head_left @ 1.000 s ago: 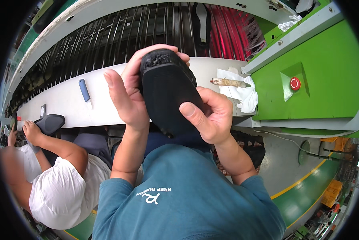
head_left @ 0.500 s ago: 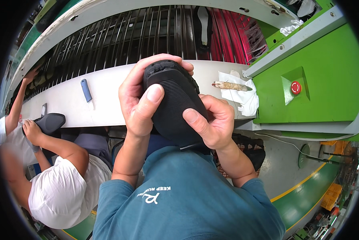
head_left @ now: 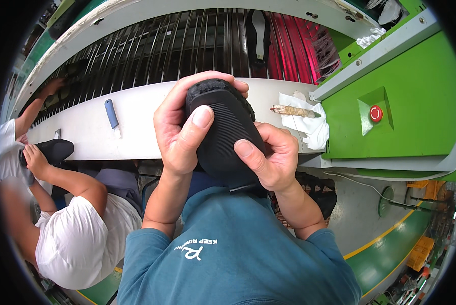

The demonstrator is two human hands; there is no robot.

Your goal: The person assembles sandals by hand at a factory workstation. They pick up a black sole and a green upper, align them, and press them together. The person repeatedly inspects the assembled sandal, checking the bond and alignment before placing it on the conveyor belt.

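A black shoe (head_left: 222,134) is between my two hands, its ribbed sole turned toward me. My left hand (head_left: 183,124) wraps around its far end and left side, with the thumb pressed on the sole. On the right side, lower down, my right hand (head_left: 272,157) grips the shoe with its thumb flat on the sole and its fingers mostly hidden behind. The shoe is held up in front of the white ledge (head_left: 141,122), close to my body.
A blue-handled knife (head_left: 111,114) lies on the ledge, and a wrapped stick (head_left: 295,111) rests on white cloth. Beyond are metal rollers (head_left: 182,46) carrying a black sole piece (head_left: 258,38). A green machine panel (head_left: 400,101) has a red button. At left, a co-worker holds another black shoe (head_left: 55,151).
The shoe and my left hand have shifted slightly right; my grip looks the same. The co-worker's shoe has moved left, and another hand at far left has reached farther over the rollers.
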